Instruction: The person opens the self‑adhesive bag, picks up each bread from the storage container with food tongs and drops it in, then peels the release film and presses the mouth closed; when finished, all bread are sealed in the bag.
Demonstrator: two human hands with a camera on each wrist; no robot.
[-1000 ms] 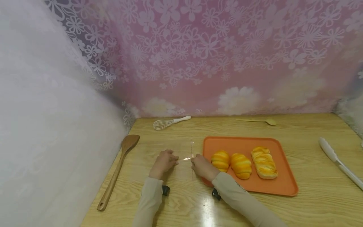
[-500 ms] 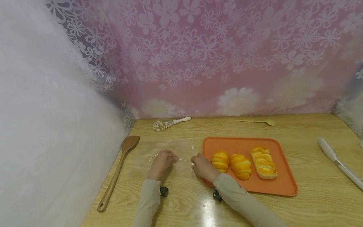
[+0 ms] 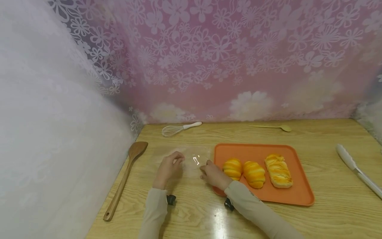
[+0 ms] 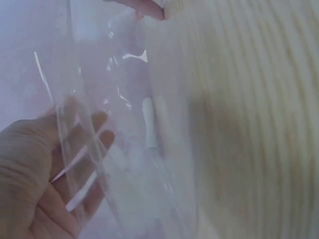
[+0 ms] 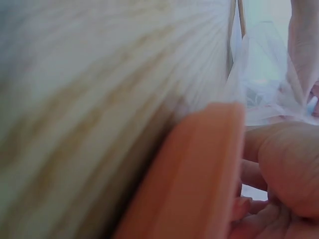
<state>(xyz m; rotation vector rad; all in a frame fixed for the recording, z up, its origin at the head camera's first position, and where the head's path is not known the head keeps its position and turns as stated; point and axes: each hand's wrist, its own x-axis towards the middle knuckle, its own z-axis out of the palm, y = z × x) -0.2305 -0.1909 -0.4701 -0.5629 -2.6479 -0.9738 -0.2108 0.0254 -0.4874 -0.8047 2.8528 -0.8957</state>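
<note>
A clear plastic bag (image 3: 195,159) stretches between my two hands over the wooden table, its film raised and glinting. My left hand (image 3: 168,168) is at its left part, fingers loosely bent and spread. In the left wrist view, the bag's film edges cross in front of the left hand's fingers (image 4: 82,144). The right hand (image 3: 215,175) pinches the bag's right edge, its forearm passing over the orange tray (image 3: 253,145). On that tray lie two striped rolls (image 3: 232,168) and a longer loaf (image 3: 278,171). The right hand's fingertips are partly hidden in the head view.
A wooden spatula (image 3: 126,177) lies along the left side. A whisk (image 3: 180,128) and a pale yellow spoon (image 3: 276,127) are near the back wall. Tongs (image 3: 356,169) lie at the far right. Floral fabric (image 3: 226,59) covers the back.
My left hand has lifted slightly and moved a little left, its fingers spreading apart. The bag's film has risen between the hands. The right hand stays nearly in place.
</note>
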